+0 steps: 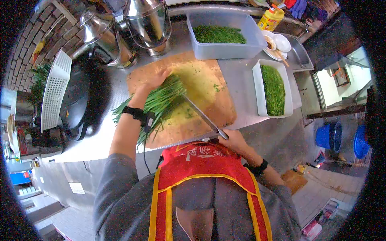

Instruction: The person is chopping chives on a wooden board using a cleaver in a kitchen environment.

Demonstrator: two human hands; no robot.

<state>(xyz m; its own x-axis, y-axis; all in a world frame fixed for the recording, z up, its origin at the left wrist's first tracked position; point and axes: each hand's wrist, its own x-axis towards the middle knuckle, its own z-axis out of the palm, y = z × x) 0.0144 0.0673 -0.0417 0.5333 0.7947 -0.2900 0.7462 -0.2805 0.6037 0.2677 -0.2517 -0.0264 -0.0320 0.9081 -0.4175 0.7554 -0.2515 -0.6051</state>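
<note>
A thick bunch of long green chives (163,96) lies across the round-worn wooden cutting board (219,102), its left ends hanging past the board. My left hand (158,78) presses over the bunch near its right end, fingers curled on it. In my right hand (234,141) is the handle of a knife (203,115). The blade slants up and left, its far end at the chives' right side. Small green bits are scattered on the board to the right of the blade.
Behind the board stands a translucent tub (225,50) of chopped greens; a smaller white tub (259,88) of them is at right. Steel canisters (146,24) stand at the back left. A white basket (57,92) and black pan (76,96) are at left, small plates (282,42) at back right.
</note>
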